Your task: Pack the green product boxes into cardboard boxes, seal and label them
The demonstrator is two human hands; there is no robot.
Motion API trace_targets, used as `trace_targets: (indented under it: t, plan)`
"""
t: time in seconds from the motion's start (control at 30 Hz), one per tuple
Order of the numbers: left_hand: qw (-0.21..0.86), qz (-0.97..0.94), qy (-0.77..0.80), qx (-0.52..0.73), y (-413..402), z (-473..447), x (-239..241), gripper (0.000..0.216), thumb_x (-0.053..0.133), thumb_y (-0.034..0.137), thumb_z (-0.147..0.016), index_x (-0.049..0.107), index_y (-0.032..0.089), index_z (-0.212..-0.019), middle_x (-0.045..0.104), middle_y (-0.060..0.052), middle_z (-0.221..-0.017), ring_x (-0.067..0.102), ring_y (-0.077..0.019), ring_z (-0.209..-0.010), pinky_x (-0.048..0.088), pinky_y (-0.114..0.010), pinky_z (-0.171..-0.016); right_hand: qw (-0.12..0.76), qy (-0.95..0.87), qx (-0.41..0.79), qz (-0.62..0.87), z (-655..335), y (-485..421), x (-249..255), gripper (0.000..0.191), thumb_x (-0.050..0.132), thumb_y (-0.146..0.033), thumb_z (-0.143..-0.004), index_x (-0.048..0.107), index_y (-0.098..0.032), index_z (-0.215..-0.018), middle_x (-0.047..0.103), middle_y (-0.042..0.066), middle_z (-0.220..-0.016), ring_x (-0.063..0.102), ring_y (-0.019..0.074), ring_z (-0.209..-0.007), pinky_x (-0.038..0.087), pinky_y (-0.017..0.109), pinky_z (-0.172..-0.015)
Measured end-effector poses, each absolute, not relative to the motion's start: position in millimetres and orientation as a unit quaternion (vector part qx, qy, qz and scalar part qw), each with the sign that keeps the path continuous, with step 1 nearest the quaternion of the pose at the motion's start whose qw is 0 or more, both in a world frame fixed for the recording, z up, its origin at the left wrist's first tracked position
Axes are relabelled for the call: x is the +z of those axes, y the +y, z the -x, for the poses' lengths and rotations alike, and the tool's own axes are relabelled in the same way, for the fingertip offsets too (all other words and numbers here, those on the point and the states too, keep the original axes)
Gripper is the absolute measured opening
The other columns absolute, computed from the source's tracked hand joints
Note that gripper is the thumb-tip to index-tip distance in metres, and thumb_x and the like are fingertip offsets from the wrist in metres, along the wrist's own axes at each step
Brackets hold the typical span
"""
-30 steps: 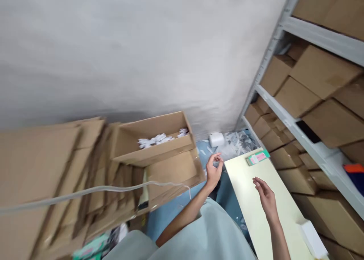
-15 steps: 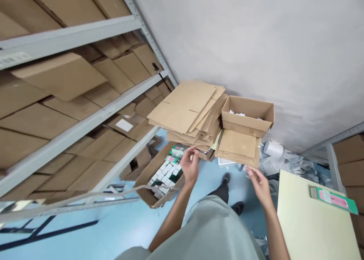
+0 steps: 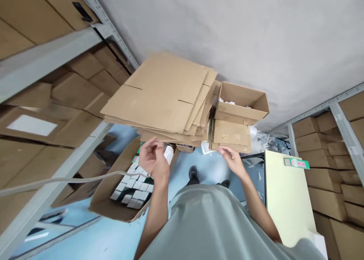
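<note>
My left hand is raised over the far end of an open carton, its fingers loosely bent and apart with nothing seen in them. Small white boxes stand in rows inside that carton, some showing green. A white piece appears just beside the hand; whether they touch I cannot tell. My right hand hovers near the front edge of a short stack of flat cardboard, fingers stretched out and empty. Between and beyond the hands lies a tall pile of flattened cardboard sheets.
An open box with white scraps sits on the short stack. Left and right are shelves of cartons. A pale yellow tabletop at right bears a green and pink packet. A grey cable crosses at left.
My view has moved closer to the cardboard pile and swung right, so more of the right-hand shelf shows. Both hands stay raised and empty; the left one now hangs over the carton's far end.
</note>
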State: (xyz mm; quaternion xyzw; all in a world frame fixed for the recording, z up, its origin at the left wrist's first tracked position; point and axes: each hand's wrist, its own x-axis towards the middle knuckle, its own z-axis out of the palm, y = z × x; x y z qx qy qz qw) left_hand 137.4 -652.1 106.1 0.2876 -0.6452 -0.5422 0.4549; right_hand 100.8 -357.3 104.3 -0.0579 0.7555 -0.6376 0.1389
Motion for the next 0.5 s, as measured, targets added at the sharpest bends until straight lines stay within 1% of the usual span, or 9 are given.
trace_targets:
  t: [0.13, 0.23, 0.4, 0.5]
  plan:
    - [0.430, -0.274, -0.654, -0.558, -694, -126, 106, 0.029, 0.076, 0.034, -0.088, 0.075, 0.019, -0.113, 0.071, -0.001, -0.093, 0.070, -0.0164, -0.085, 0.062, -0.033, -0.090, 0.158, 0.748, -0.639, 0.083, -91, -427, 110, 0.054, 0.072, -0.074, -0.099, 0.082, -0.027, -0.122, 0.088, 0.011, -0.127, 0.083, 0.0317, -0.122, 0.065, 0.050, -0.113]
    - [0.410, -0.258, -0.668, -0.565, -710, -114, 107, 0.029, 0.075, 0.035, -0.089, 0.074, 0.019, -0.113, 0.073, -0.002, -0.096, 0.072, -0.0168, -0.089, 0.061, -0.032, -0.089, 0.159, 0.744, -0.642, 0.094, -89, -465, 116, 0.053, 0.069, -0.072, -0.102, 0.082, -0.026, -0.124, 0.087, 0.011, -0.130, 0.083, 0.0293, -0.122, 0.063, 0.047, -0.113]
    - [0.379, -0.202, -0.708, -0.561, -711, -101, 112, 0.023, 0.072, 0.034, -0.095, 0.073, 0.020, -0.113, 0.075, -0.004, -0.099, 0.075, -0.0188, -0.095, 0.062, -0.036, -0.096, 0.146, 0.735, -0.656, 0.089, -83, -493, 124, 0.050, 0.069, -0.069, -0.104, 0.081, -0.026, -0.125, 0.086, 0.011, -0.131, 0.083, 0.0281, -0.121, 0.064, 0.044, -0.111]
    - [0.353, -0.158, -0.762, -0.519, -708, -95, 114, 0.019, 0.069, 0.032, -0.099, 0.075, 0.021, -0.113, 0.080, -0.006, -0.105, 0.078, -0.0219, -0.103, 0.062, -0.041, -0.104, 0.144, 0.734, -0.658, 0.086, -75, -497, 127, 0.047, 0.069, -0.065, -0.105, 0.080, -0.027, -0.130, 0.086, 0.010, -0.133, 0.082, 0.0269, -0.121, 0.064, 0.044, -0.111]
